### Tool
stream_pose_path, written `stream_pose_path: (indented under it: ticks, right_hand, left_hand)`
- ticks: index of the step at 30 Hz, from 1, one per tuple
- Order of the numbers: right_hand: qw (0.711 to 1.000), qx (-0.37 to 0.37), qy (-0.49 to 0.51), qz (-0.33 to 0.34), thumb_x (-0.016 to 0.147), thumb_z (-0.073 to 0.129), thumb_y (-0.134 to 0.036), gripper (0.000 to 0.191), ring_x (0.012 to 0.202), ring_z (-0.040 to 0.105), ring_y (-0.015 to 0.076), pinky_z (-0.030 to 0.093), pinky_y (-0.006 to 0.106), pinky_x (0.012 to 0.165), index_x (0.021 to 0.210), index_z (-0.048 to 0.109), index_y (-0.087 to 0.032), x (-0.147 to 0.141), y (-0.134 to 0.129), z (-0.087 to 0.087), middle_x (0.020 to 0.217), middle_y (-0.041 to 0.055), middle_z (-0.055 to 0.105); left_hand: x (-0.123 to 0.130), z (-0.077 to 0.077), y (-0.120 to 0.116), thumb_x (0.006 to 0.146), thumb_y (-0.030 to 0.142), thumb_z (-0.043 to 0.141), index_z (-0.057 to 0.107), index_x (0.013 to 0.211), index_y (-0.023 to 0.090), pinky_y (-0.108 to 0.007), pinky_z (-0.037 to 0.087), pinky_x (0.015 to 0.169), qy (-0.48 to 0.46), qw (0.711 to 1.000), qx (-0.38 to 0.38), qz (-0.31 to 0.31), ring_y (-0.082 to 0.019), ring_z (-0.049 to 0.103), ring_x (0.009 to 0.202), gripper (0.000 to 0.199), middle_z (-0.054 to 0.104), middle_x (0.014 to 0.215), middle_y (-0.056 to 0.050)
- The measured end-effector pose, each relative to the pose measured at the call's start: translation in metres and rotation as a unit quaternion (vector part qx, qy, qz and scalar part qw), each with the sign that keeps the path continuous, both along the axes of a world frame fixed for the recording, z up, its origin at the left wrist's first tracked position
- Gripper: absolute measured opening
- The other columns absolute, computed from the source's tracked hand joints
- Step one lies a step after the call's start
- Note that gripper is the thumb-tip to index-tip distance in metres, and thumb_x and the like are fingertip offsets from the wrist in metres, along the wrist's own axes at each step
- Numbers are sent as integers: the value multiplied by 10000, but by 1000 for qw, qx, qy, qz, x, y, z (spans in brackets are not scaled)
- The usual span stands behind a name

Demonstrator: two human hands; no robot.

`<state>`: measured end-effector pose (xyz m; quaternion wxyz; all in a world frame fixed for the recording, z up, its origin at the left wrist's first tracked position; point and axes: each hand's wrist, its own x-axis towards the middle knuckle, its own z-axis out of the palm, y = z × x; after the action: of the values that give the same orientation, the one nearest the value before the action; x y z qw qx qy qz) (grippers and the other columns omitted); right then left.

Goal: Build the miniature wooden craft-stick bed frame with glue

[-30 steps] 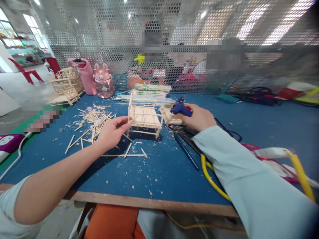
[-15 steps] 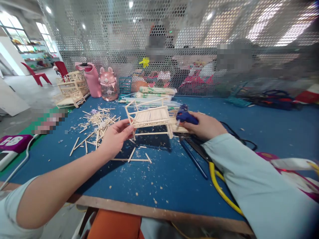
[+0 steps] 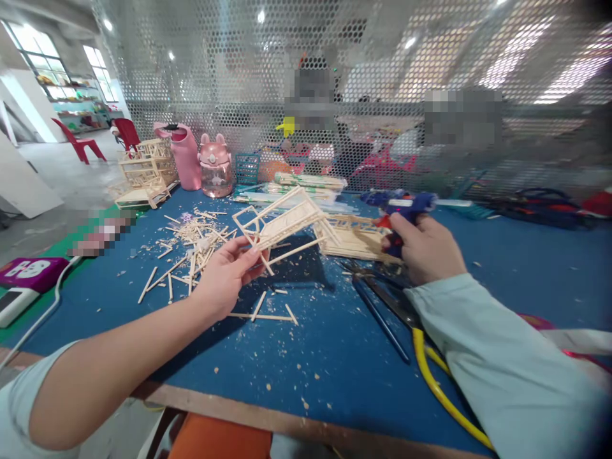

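Observation:
My left hand point(image 3: 228, 275) pinches one corner of a small wooden-stick frame point(image 3: 291, 220), shaped like a miniature bed or bench, tilted above the table. My right hand point(image 3: 428, 248) is wrapped around a blue glue gun point(image 3: 414, 203) with a red trigger; its nozzle end is blurred. Behind that hand's fingers lies a second flat stick piece point(image 3: 356, 241) on the table. Below it are dark-handled pliers point(image 3: 377, 312) and a cutter with yellow handles point(image 3: 423, 357), partly hidden by my right sleeve.
Loose cut sticks point(image 3: 198, 248) are heaped on the blue table at left. Bagged sticks point(image 3: 306, 185), a pink bottle point(image 3: 185, 156), a clear rabbit-eared bottle point(image 3: 215, 169) and a finished stick model point(image 3: 146, 175) stand along the perforated metal screen point(image 3: 268, 83). Scraps litter the front.
My right hand has moved right with the glue gun, away from the stick frame, and turned it. My left hand has tilted the frame, its right end now nearer the second piece.

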<state>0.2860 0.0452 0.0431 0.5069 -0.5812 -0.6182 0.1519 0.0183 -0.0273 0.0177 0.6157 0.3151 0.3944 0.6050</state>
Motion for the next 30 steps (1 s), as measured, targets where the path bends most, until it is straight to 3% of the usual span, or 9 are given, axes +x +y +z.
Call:
stream_pose_path:
  ticks: [2,4,8,12,15,20,30]
  right_hand:
    - [998,18,61,21,827,452,-464,242,476,472,101,443,283,500,832,447,-222,-10,-15,12,793,52,607]
    - [978,21,174,115,789,549,-479,264,470,462,95,443,292,503,832,510,-221,-22,-36,22,838,48,625]
    - [957,-60,126,256,730,601,-561,348,425,471,123,404,290,410,765,626,-216,-42,-72,23,651,30,617]
    - [966,-76,19,246,750,581,-550,391,438,489,138,410,277,408,569,590,-204,-54,-82,16,509,26,568]
    - [964,-83,51,248,742,592,-547,352,414,471,124,403,257,379,631,588,-213,-61,-82,18,516,3,564]
    - [956,-95,83,264,746,595,-538,323,397,468,101,408,257,356,729,594,-215,-66,-83,19,706,28,646]
    - [953,-100,71,276,783,568,-512,298,421,469,103,410,256,363,775,588,-215,-68,-83,13,704,15,622]
  left_hand:
    - [1,-1,-1,747,142,641,603,865,178,-212,499,670,0,1000,4,-8,-84,612,701,129,662,757,3]
    - [2,-3,-1,752,154,639,595,872,180,-219,498,675,-1,1000,9,-18,-82,602,679,130,661,753,0]
    - [4,-5,-3,736,147,645,579,854,178,-236,494,701,-16,1000,7,-16,-91,597,687,139,656,752,-7]
    - [6,-4,-4,735,125,635,569,846,177,-237,488,699,-28,1000,-8,-12,-95,590,690,139,643,746,-4]
    - [7,-5,-6,744,120,624,568,844,182,-236,486,688,-35,999,-10,-19,-95,580,687,130,628,742,3]
    - [10,-5,-9,741,111,619,573,814,182,-236,483,718,-35,999,-7,-27,-98,575,725,111,615,765,2]
    - [10,-4,-8,741,108,605,577,820,185,-239,480,715,-19,999,-8,-32,-94,560,699,114,615,782,-1]
